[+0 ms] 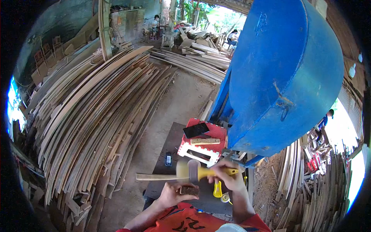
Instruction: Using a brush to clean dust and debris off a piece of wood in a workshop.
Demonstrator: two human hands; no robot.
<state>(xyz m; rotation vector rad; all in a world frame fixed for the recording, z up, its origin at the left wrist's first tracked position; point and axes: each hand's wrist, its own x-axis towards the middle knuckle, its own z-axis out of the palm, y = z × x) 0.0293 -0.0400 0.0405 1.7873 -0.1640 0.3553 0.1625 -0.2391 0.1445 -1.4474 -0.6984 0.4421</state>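
My right hand [227,175] holds a paint brush [203,172] by its yellow handle, the pale bristles pointing left and blurred. Just below the bristles, my left hand [174,194] grips a small dark brown block [189,190]. A thin wooden strip [158,177] lies beyond my left hand, its right end hidden behind the bristles. On the dark table [169,139] by my right hand are a yellow-handled tool [217,190] and a small round roll [225,198]. A small dark device [168,159] with a pale label or screen lies farther left.
A red and white plastic stool [216,130] bears a black smartphone [196,130] and a wood piece [205,141]. A large blue machine housing [278,78] rises at the right. Long boards [98,116] are stacked at the left. Several people are in the background.
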